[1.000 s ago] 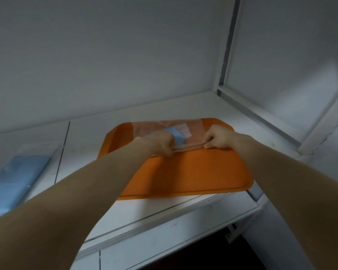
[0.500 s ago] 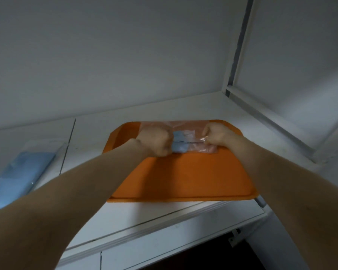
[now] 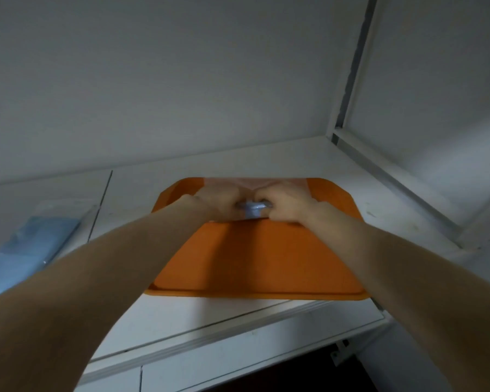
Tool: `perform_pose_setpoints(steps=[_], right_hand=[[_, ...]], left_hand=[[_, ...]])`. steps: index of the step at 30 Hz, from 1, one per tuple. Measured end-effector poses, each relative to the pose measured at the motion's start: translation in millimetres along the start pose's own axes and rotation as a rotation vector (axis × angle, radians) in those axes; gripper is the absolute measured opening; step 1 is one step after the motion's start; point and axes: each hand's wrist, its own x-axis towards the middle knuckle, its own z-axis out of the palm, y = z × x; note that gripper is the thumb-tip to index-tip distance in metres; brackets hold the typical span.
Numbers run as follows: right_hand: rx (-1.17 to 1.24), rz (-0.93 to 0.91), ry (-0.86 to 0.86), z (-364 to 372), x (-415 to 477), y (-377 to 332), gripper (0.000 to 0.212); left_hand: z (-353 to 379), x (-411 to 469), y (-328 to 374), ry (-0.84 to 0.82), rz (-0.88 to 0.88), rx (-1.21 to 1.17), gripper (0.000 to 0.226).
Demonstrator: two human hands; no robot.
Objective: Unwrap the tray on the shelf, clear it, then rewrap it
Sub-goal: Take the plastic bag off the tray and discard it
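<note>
Orange tray (image 3: 255, 258) sits on white shelf (image 3: 181, 315), near front edge. Left hand (image 3: 218, 203) and right hand (image 3: 287, 205) both curled, pinching clear packet (image 3: 251, 209) with blue inside, over tray's far half. Blur hides exact finger hold. Risk: hard tug tears thin plastic, or drags tray off shelf.

Storeroom, white metal shelf (image 3: 266, 159)

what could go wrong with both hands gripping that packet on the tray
Left hand and right hand both grip the clear packet; it may tear suddenly and spill its blue contents.
The orange tray has its near right corner close to the shelf edge; a tug toward the body might slide it off.
</note>
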Motion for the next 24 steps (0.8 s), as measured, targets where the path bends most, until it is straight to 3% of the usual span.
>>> perform_pose_setpoints(steps=[3, 5, 10, 12, 15, 19, 24], right_hand=[[0.321, 0.137, -0.07, -24, 9, 1, 0.041], [0.405, 0.191, -0.108, -32, 16, 4, 0.04], [0.113, 0.182, -0.025, -17, 28, 14, 0.023], [-0.061, 0.099, 0.035, -12, 27, 13, 0.022], [-0.13, -0.024, 0.024, -13, 22, 10, 0.021], [-0.312, -0.114, -0.154, -11, 15, 12, 0.053], [-0.498, -0.173, -0.088, 2, 12, 5, 0.024]], left_hand=[[-13, 6, -6, 0.032, -0.111, -0.058, 0.033], [-17, 8, -9, 0.063, -0.184, -0.098, 0.039], [-6, 1, -7, 0.239, -0.14, -0.028, 0.035], [4, -1, -4, 0.179, -0.116, -0.022, 0.039], [17, -1, 1, 0.04, -0.113, -0.004, 0.055], [22, 5, 11, -0.054, -0.165, 0.06, 0.065], [29, 11, 16, 0.007, -0.221, 0.111, 0.071]])
